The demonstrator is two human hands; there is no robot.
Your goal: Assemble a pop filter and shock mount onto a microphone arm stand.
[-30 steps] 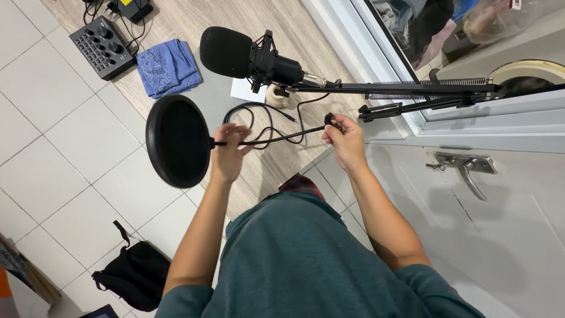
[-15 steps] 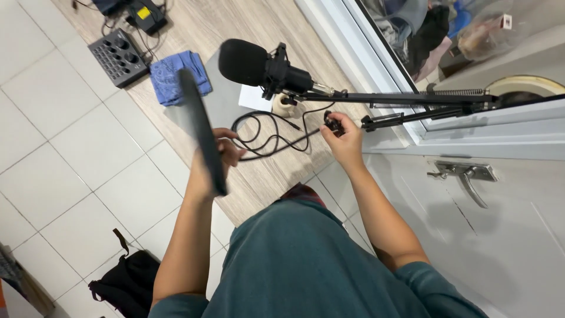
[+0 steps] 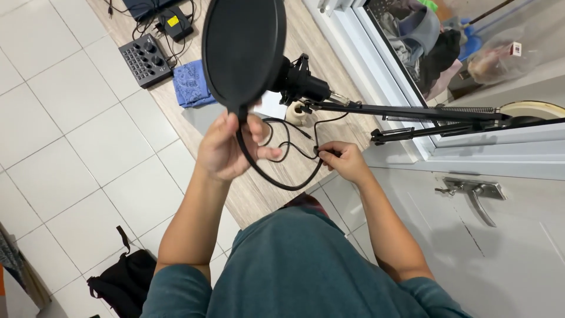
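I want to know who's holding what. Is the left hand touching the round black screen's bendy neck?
Touching. The head view shows the left hand wrapped around the neck just below the round screen, with no gap.

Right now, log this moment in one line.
left hand: holds pop filter | right hand: pinches gooseneck end | microphone: on boom arm

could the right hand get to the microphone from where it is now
Probably yes. The right hand pinches the end of the black gooseneck just below the microphone, with open air between them; it would have to release its grip first.
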